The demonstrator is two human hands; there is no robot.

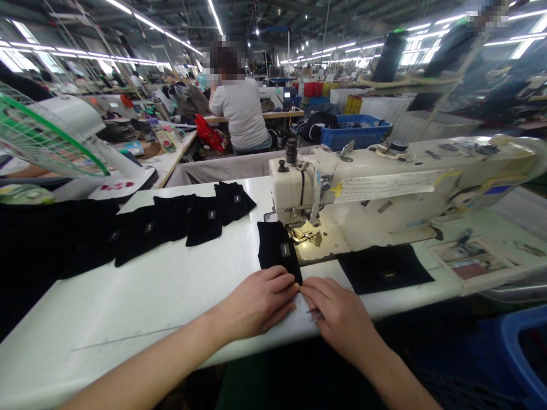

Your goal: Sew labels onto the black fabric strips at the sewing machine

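A black fabric piece (277, 245) with a small grey label lies on the sewing table, its far right edge beside the lit presser foot (305, 236) of the sewing machine (294, 188). My left hand (260, 302) is closed on the near end of this piece, fingertips pinching its corner. From the other side my right hand (337, 313) pinches the same corner, fingertips nearly touching the left ones. A small pointed metal thing (314, 312) shows under my right fingers; its kind I cannot make out. Another labelled black piece (384, 270) lies flat to the right.
Several labelled black pieces (205, 219) overlap along the table's left side, beside a larger black cloth pile (55, 233). A fan (51, 131) stands at far left. A blue basket (513, 353) is low at right; another blue crate (354, 134) and a seated person (241, 108) are beyond.
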